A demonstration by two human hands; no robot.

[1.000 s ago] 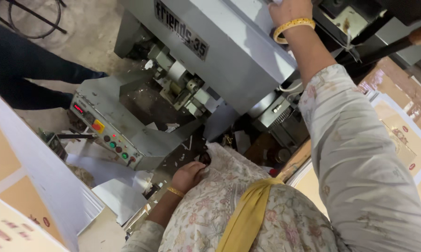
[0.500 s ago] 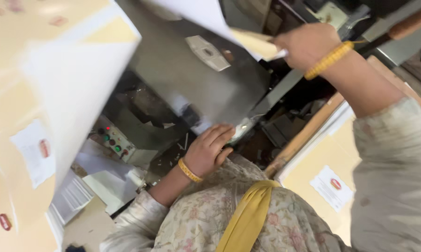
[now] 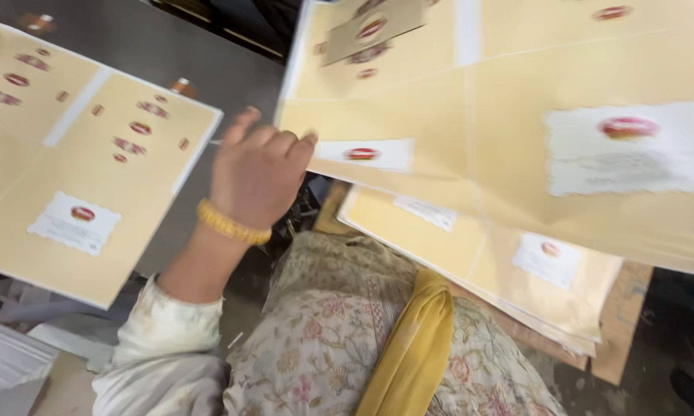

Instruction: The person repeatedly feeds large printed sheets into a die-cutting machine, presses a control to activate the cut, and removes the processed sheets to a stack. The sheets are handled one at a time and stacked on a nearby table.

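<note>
My left hand [image 3: 258, 173], with a gold bangle on the wrist, is curled around the left edge of a large yellow printed sheet [image 3: 516, 139] that is lifted across the upper right of the view. Under that sheet lies a stack of similar yellow sheets [image 3: 470, 246]. Another yellow printed sheet [image 3: 93, 162] lies flat to the left of my hand. My right hand is out of view.
A grey metal machine surface [image 3: 208, 54] runs between the two sheets. The stack rests on a wooden board [image 3: 620, 331] at the lower right. My floral clothing and a yellow scarf [image 3: 412, 347] fill the bottom centre.
The view has swung down from the machine to the sheets. My left hand has risen from beside my lap to the edge of the big sheet. My right arm has left the view.
</note>
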